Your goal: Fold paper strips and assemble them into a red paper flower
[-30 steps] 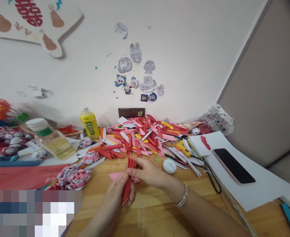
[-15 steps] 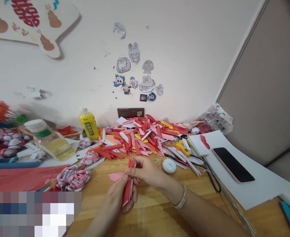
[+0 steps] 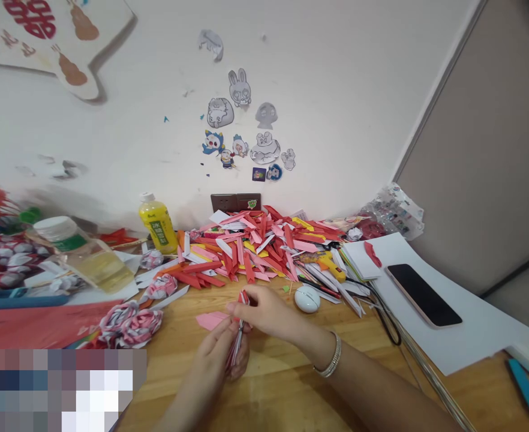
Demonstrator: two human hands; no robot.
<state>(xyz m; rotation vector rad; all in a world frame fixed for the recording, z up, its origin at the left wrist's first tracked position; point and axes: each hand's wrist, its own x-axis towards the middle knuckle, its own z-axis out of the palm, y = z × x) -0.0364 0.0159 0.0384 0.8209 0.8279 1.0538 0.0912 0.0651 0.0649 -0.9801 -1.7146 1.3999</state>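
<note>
A bundle of folded red-and-white paper strips, bound round its middle with something thin, is held upright and edge-on above the table. My left hand grips its lower part, fingers wrapped behind it. At the top end, my right hand pinches the strips between thumb and fingers; a bit of red paper shows there. A pink folded paper piece lies just left of the hands. Behind them spreads a heap of folded paper strips in red, pink, white and yellow.
To the right are a white mouse, a yellow glue gun with a black cord, and a phone on white paper. At left stand a yellow drink bottle, a tilted clear jar and woven paper flowers.
The paper bundle has turned in my hands, from its red face towards me to its layered edge. My right fingers have curled over its top. The camera view has shifted slightly.
</note>
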